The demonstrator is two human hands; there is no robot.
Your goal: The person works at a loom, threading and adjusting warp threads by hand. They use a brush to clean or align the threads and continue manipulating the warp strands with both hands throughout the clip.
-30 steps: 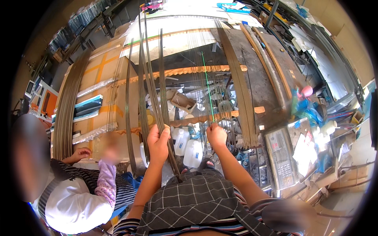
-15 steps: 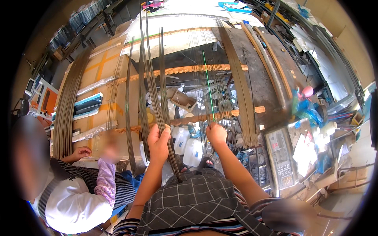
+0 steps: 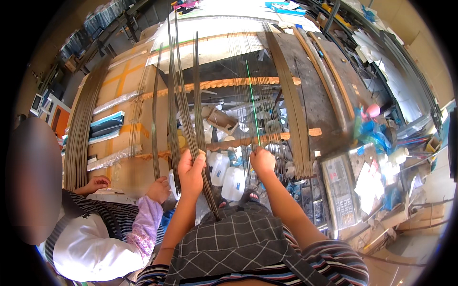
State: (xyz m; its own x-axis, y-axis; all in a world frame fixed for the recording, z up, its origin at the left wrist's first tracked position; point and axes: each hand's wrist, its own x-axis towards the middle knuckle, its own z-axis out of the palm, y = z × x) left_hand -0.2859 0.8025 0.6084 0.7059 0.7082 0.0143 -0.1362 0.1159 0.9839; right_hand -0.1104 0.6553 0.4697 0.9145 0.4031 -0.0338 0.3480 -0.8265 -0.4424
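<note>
My left hand (image 3: 191, 171) is closed round a bundle of long thin brown rods (image 3: 185, 109), thumb up along them. The bundle slants away over the bench, and its near end reaches down to my checked apron (image 3: 234, 238). To its right my right hand (image 3: 262, 164) is closed at the near end of a thin green rod (image 3: 253, 105). Several loose thin rods (image 3: 274, 126) lie around it. Two wavy-edged wooden rails (image 3: 229, 84) run crosswise beneath the rods. A wide flat row of rods (image 3: 288, 109) lies farther right.
On the left a co-worker's hand (image 3: 158, 189) is at the end of a narrow rod bundle (image 3: 155, 114). Another wide row of rods (image 3: 86, 128) lies on cardboard (image 3: 126, 71). White plastic jugs (image 3: 234, 183) stand below. A dusty keypad panel (image 3: 339, 188) is at right.
The co-worker's nearer hand has moved right to the narrow rod bundle, whose near end no longer hangs as low. My hands have hardly moved.
</note>
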